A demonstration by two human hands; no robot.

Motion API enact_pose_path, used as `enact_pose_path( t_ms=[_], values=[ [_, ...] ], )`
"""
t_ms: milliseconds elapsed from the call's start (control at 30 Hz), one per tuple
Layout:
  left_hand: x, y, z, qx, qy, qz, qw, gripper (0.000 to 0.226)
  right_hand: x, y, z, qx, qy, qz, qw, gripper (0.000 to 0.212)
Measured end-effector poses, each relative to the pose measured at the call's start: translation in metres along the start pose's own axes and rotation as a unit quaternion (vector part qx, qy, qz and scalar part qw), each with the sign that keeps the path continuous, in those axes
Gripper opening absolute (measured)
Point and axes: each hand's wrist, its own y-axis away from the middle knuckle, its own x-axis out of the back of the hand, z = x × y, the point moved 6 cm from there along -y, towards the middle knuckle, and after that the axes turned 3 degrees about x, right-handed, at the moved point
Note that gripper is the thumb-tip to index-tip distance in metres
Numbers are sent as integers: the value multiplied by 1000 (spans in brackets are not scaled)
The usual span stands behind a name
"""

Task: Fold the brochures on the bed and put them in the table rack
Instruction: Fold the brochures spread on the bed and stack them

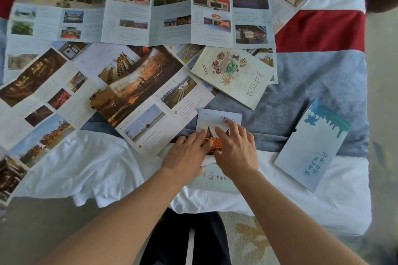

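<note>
Two bare hands press flat on a small folded brochure (217, 119) at the near edge of a bed (86, 170); the left hand (185, 155) and right hand (235, 148) lie side by side, fingers straight and spread, gripping nothing; beneath them a pale leaflet (213, 180) with green lettering rests on the white sheet; below the mattress edge, beige floor and a patterned rug (247, 241) show; to the right a folded blue-and-white brochure (312, 146) lies apart on a grey-blue blanket (301, 84) with a red band (321, 30); just beyond the hands a cream booklet (232, 75) with a food drawing lies tilted; opened brochures (133, 84) overlap leftward; farthest, a long accordion brochure (140, 11) stretches across the bed.
</note>
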Motion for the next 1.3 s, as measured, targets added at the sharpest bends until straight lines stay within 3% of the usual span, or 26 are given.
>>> enact_pose_path(
  t_ms=[167,333,633,767,933,1033,1167,1300],
  values=[
    [16,-3,4,25,34,29,999,51,6,-7,2,16,15,-10,1000,44],
    [48,-8,-3,50,52,80,994,35,29,-25,-15,111,23,7,994,35],
    [62,22,-59,177,94,131,971,28,36,-51,-83,210,13,-14,977,69],
    [60,34,-84,213,138,161,954,23,21,-59,-105,218,42,-13,975,54],
    [58,52,-117,223,181,216,933,7,6,-59,-112,184,60,-12,981,66],
    [55,59,-127,231,196,231,924,10,5,-56,-113,163,33,18,986,56],
    [64,65,-141,261,224,298,891,8,11,-53,-115,149,-8,58,987,38],
    [81,70,-164,343,265,373,821,34,26,-61,-109,92,-64,82,990,25]
  ],
)
